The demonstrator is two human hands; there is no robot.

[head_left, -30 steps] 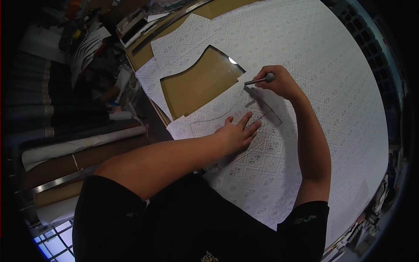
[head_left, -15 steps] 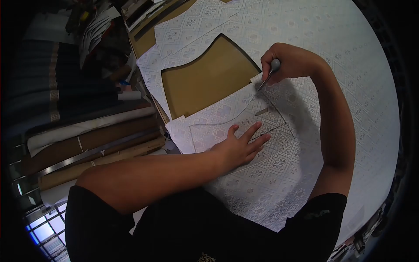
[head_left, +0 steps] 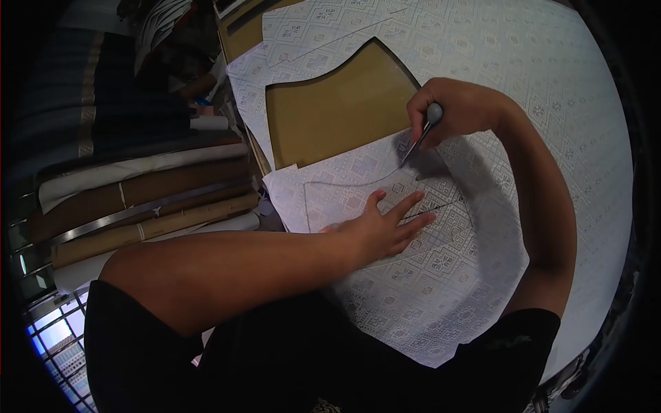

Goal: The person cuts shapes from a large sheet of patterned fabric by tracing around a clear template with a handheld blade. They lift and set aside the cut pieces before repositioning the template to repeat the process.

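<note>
White patterned fabric (head_left: 551,89) covers a large table. My left hand (head_left: 385,230) lies flat, fingers spread, on a clear curved template (head_left: 337,196) resting on the fabric. My right hand (head_left: 458,110) grips a grey-handled cutting tool (head_left: 421,134), its thin tip touching the fabric at the template's upper edge. Just beyond the tip is a cut-out hole showing the brown tabletop (head_left: 337,113).
Rolls of fabric and paper (head_left: 138,199) lie stacked left of the table, with darker bolts (head_left: 89,103) behind them. A metal bar (head_left: 131,215) runs among the rolls. Cut fabric pieces (head_left: 323,31) lie at the far end.
My right hand turned the tool from lying sideways to pointing tip-down and drew it along the template's edge toward me. My left hand stayed pressed on the template.
</note>
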